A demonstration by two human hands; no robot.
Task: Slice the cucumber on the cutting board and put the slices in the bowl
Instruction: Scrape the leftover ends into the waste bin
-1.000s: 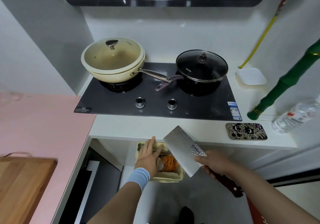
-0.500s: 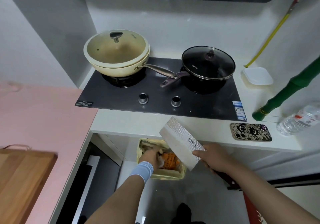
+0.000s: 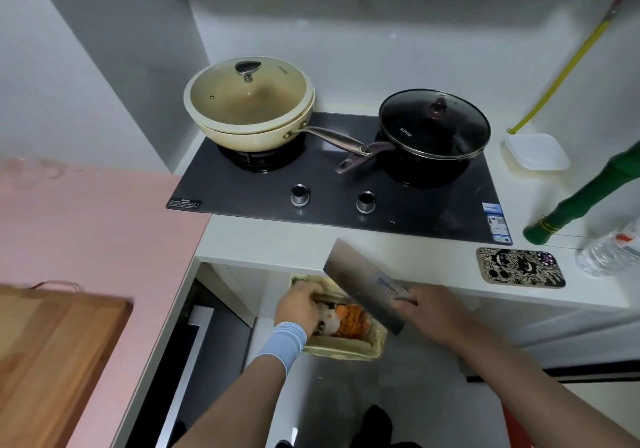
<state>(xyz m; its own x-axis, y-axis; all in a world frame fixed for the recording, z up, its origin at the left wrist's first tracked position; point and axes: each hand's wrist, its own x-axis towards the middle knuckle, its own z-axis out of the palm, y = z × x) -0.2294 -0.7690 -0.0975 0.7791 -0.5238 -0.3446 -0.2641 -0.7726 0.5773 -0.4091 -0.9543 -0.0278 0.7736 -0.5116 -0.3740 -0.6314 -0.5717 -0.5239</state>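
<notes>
Fingers [image 3: 309,288] of our left hand [image 3: 299,305] are curled downward over the far-left rim of the waste bin [image 3: 346,352], which sits below the edge of the white counter [image 3: 263,240]. A second ago they lay straight and spread along that rim, so they have folded in since. Whether they pinch a scrap, the liner or nothing at all, we cannot tell (the knuckles hide the tips). Our right hand [image 3: 427,309] is wrapped round the cleaver [image 3: 362,283] where blade meets handle. The blade stays tilted over the bin's right side with its far corner up by the counter edge, much as it was. Orange and pale scraps [image 3: 349,319] lie in the bin just right of the left hand.

Neither cucumber nor bowl is in view, so we cannot say where they are. The wooden cutting board [image 3: 52,350] sits well apart at the near left, on the pink surface [image 3: 86,226]. We judge this a clearing-away step, with waste going off hand or blade into the bin, and the curling-in suggests it is nearly over. Whether the slicing is finished or not yet begun, these frames do not settle. Next, we expect, both hands turn left toward the board, and the cleaver's edge should be kept away from the left fingers on the way.
</notes>
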